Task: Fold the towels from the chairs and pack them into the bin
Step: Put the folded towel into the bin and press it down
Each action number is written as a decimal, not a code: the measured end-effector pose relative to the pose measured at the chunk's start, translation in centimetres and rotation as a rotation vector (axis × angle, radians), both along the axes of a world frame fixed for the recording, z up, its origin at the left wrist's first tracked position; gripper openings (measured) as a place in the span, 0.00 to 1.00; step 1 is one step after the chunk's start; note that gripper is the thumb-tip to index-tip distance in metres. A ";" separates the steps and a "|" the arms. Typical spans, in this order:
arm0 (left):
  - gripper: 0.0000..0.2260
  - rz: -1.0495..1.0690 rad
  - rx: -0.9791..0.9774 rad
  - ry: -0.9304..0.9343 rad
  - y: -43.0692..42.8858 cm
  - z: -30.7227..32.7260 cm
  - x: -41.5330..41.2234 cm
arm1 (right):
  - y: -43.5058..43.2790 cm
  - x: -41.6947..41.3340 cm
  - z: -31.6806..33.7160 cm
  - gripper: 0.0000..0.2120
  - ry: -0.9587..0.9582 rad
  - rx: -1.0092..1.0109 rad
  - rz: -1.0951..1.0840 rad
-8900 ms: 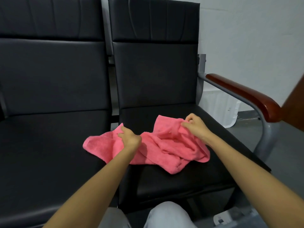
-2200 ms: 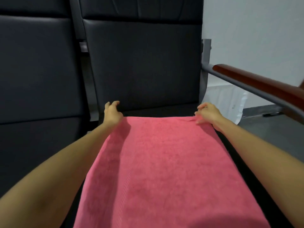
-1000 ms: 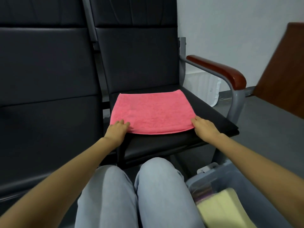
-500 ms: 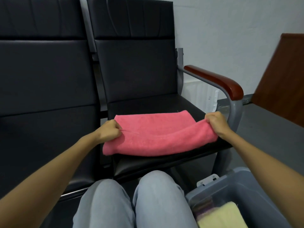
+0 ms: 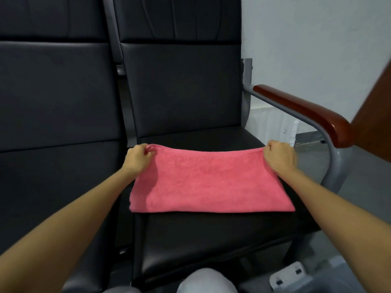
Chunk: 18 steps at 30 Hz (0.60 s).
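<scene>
Pink towel [image 5: 209,182] lies folded on chair seat [image 5: 211,240], bin [image 5: 330,275] contents unseen.

The towel [image 5: 207,182] lies flat on a chair's seat [image 5: 211,240], with bare seat both before and behind it. The left hand [image 5: 137,159] grips the towel's far left corner and the right hand [image 5: 279,158] grips its far right corner. The backrest [image 5: 182,85] stands behind the towel. A second chair [image 5: 53,123] is just left of the towel. The armrest [image 5: 302,115] is right of the towel and higher. A knee [image 5: 207,280] is before the towel, below the seat's front edge. The bin [image 5: 330,275] is before and right of the towel, lower down.
</scene>
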<state>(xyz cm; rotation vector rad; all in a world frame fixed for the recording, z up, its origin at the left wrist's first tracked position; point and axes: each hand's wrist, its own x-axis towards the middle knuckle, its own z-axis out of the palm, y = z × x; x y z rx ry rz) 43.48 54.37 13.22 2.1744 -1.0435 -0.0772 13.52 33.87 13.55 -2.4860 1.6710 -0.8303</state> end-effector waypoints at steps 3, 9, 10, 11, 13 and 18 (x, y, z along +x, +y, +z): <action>0.13 0.051 0.031 0.015 -1.7 -2.3 0.8 | -1.1 1.5 -2.2 0.12 0.189 0.067 -0.001; 0.17 0.127 0.173 -0.033 -1.4 -4.2 0.6 | -0.6 2.2 -4.3 0.14 0.388 0.051 -0.028; 0.18 0.155 0.199 -0.002 -1.2 -4.1 0.6 | -0.5 2.3 -4.2 0.15 0.398 0.018 -0.034; 0.19 0.183 0.236 0.028 -1.0 -3.9 0.5 | -0.2 2.5 -4.1 0.16 0.395 -0.016 -0.025; 0.22 0.213 0.336 0.093 -0.5 -3.6 0.5 | 0.8 3.5 -3.9 0.18 0.344 -0.064 0.052; 0.17 0.154 0.491 0.314 1.3 -2.0 -0.2 | 6.9 7.4 -3.2 0.22 0.259 0.067 0.504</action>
